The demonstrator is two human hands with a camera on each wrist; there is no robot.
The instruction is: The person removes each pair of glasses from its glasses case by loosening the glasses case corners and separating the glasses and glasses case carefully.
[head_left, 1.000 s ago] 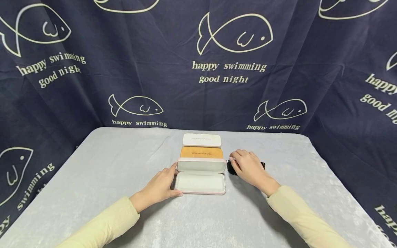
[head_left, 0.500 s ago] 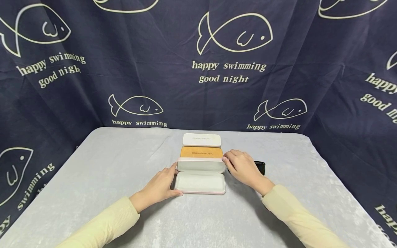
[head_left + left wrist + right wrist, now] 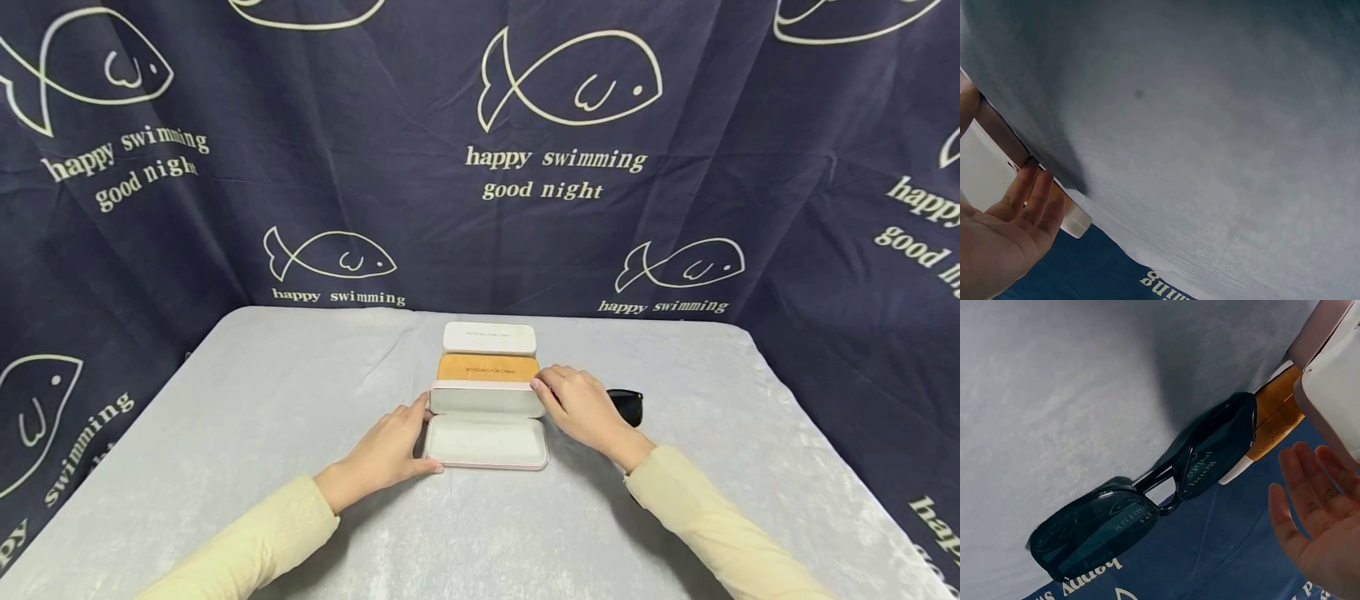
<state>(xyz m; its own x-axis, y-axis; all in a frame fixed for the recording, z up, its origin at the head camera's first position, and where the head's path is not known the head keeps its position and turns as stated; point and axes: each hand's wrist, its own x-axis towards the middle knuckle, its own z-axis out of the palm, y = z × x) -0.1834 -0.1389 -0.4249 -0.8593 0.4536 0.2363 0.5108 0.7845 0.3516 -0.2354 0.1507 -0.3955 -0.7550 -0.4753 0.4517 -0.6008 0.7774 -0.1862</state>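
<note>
An eyeglass case (image 3: 487, 442), pale pink outside and white inside, lies with its lid (image 3: 487, 400) raised. My left hand (image 3: 384, 446) holds it at the left end, thumb at the front corner and fingers by the hinge. My right hand (image 3: 585, 407) is at the lid's right end, fingertips right at its upper edge. In the right wrist view the right fingers (image 3: 1316, 487) are extended beside the lid. Black sunglasses (image 3: 1097, 531) stand on the table just right of that hand, partly hidden by it in the head view.
Behind the raised lid lies an orange-brown case (image 3: 489, 367) with printed lettering. A white case (image 3: 490, 337) lies beyond it. All rest on a table with a pale grey cloth (image 3: 322, 358). A dark blue curtain (image 3: 450, 250) with fish prints hangs around the table.
My right hand has let go of the sunglasses and moved left to the raised lid's right end. The sunglasses are more exposed in the head view. My left hand has stayed in place.
</note>
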